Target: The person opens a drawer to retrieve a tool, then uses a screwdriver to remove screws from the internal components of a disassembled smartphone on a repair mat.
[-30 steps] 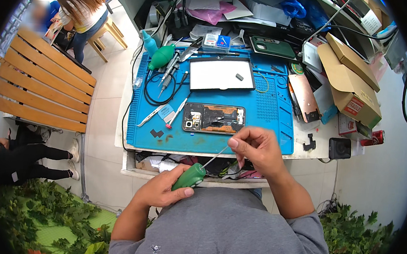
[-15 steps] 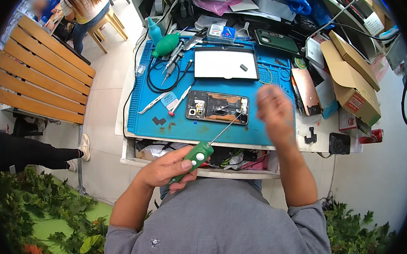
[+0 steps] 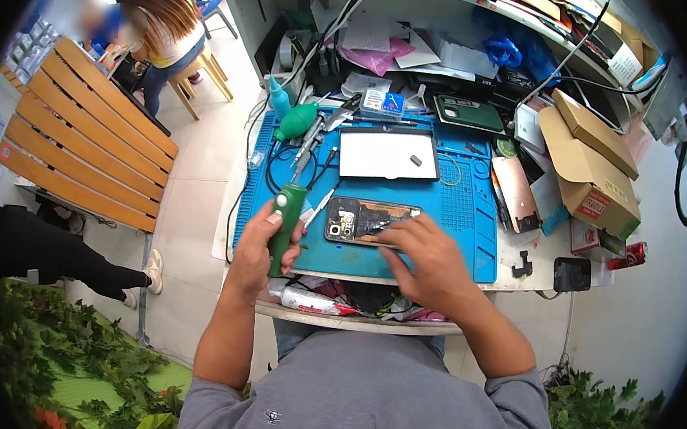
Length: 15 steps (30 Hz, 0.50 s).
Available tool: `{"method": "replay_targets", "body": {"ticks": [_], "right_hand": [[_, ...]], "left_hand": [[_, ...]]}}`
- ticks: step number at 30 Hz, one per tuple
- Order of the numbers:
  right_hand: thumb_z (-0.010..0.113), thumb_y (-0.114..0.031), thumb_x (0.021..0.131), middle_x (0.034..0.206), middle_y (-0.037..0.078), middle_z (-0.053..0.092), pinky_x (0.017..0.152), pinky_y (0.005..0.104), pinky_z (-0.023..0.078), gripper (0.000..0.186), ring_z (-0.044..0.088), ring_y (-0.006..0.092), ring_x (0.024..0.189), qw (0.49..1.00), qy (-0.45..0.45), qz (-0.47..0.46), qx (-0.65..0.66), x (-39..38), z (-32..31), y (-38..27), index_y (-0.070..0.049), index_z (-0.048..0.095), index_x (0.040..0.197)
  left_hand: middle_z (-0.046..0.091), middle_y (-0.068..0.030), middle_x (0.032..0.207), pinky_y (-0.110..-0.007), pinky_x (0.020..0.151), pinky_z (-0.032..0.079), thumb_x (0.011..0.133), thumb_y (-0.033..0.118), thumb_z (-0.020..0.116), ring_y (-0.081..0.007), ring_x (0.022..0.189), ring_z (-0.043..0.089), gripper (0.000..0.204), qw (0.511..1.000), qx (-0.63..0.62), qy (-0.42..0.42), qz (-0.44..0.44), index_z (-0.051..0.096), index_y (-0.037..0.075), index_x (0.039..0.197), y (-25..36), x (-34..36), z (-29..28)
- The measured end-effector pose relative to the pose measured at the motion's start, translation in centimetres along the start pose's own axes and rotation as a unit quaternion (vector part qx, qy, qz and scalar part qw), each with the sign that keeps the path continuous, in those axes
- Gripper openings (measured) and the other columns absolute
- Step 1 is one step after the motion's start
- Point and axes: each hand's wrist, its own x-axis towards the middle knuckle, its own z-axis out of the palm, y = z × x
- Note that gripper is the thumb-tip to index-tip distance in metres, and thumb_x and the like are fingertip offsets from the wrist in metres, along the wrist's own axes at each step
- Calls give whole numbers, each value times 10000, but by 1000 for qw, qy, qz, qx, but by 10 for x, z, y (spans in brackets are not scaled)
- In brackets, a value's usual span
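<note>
An opened phone [image 3: 363, 220] with its back removed lies face down on the blue work mat [image 3: 463, 215]. My right hand [image 3: 424, 256] rests on the phone's right end, fingers spread flat over it. My left hand [image 3: 266, 245] grips a green-handled screwdriver [image 3: 285, 225] upright at the mat's left front, a little left of the phone; its tip is not visible.
A white panel [image 3: 387, 154] lies on the mat behind the phone, with a green blower [image 3: 297, 121], tweezers and cables to its left. Cardboard boxes [image 3: 590, 164] sit at the right. An open drawer [image 3: 353, 307] is below the bench. Another person sits far left by a wooden bench [image 3: 77, 144].
My right hand came down from above the mat onto the phone. My left hand lifted the screwdriver from near the drawer up to the mat's left side and turned it upright.
</note>
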Motion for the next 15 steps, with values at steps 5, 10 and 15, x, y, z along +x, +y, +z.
{"method": "replay_targets", "body": {"ticks": [5, 10, 15], "right_hand": [[789, -102, 979, 1159, 87, 776, 954, 418, 590, 203, 692, 287, 1167, 965, -151, -182, -117, 78, 64, 6, -53, 813, 1175], [749, -220, 1015, 1095, 25, 777, 859, 377, 532, 151, 682, 237, 1160, 889, -251, -315, -217, 109, 104, 6, -94, 832, 1029], [729, -231, 1035, 1056, 26, 757, 866, 386, 535, 147, 679, 225, 1148, 876, -232, -351, -235, 108, 101, 4, -95, 784, 1023]], "left_hand": [[627, -77, 1020, -274, 520, 446, 1185, 358, 488, -123, 654, 573, 447, 996, -23, 48, 67, 581, 59, 1505, 10, -10, -7], [616, -86, 1021, -271, 488, 476, 1181, 424, 498, -126, 611, 579, 624, 994, -26, 79, 78, 534, 26, 1660, 3, -36, -22], [615, -90, 1016, -276, 486, 485, 1186, 410, 488, -128, 603, 579, 617, 992, -30, 83, 88, 523, 27, 1669, 2, -51, -39]]}}
